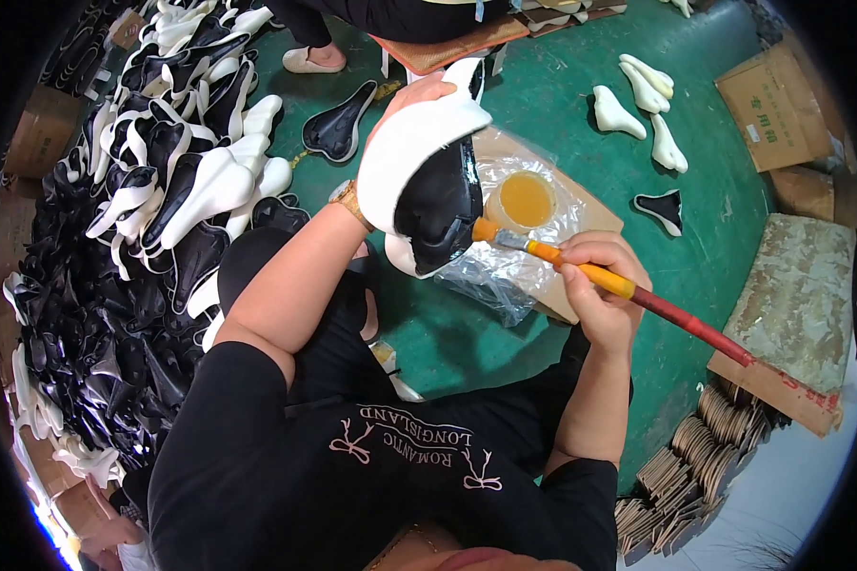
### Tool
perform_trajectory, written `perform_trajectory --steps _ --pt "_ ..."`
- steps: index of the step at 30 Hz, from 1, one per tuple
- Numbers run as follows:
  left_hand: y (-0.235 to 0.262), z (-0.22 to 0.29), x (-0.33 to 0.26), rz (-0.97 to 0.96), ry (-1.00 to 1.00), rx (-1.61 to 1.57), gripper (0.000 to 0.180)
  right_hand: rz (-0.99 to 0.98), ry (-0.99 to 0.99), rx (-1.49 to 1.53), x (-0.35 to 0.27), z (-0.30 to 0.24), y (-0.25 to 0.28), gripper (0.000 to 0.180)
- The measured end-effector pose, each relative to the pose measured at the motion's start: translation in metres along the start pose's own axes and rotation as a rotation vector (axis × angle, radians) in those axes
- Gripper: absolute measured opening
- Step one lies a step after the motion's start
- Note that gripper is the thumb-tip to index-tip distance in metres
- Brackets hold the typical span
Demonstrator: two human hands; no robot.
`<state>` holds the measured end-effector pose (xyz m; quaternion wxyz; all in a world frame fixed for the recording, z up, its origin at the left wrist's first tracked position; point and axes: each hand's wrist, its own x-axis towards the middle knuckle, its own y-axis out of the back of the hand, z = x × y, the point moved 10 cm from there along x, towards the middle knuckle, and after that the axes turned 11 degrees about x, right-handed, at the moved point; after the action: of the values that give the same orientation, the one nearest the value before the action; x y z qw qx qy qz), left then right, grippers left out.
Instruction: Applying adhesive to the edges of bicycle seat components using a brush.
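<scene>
My left hand [415,93] is closed around the far side of a bicycle saddle, tilting it up in front of me. The saddle has a black shell [436,205] and a loose white cover [400,157] that curls around it. My right hand [603,290] grips a long paintbrush [686,322] with a yellow and red handle. Its orange-stained bristles meet the near right edge of the black shell, as far as I can see. Just beyond the brush stands a round tub [493,207] of amber liquid, on cardboard covered with clear plastic [490,285].
At left rises a large heap of white saddle covers [221,181] and black shells [114,333]. White saddle pieces [617,112] lie on the green floor [681,271] at right. Cardboard boxes [776,105] and stacked brown pieces [705,438] line the right side. Another person's foot [316,60] is at the top.
</scene>
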<state>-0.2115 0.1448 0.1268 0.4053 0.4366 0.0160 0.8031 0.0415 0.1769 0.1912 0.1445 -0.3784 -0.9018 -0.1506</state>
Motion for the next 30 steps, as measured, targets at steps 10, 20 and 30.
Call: perform_trajectory --steps 10,20,30 --pt "-0.006 -0.024 -0.043 -0.064 0.966 -0.953 0.043 0.329 -0.175 -0.135 -0.01 0.057 0.064 0.011" --pt "0.047 0.034 0.02 -0.369 0.058 0.585 0.055 0.229 -0.364 -0.152 -0.002 0.118 0.049 0.015" --pt "0.016 0.059 0.014 -0.389 -0.144 0.84 0.046 0.446 -0.158 0.299 -0.001 0.072 0.075 0.012"
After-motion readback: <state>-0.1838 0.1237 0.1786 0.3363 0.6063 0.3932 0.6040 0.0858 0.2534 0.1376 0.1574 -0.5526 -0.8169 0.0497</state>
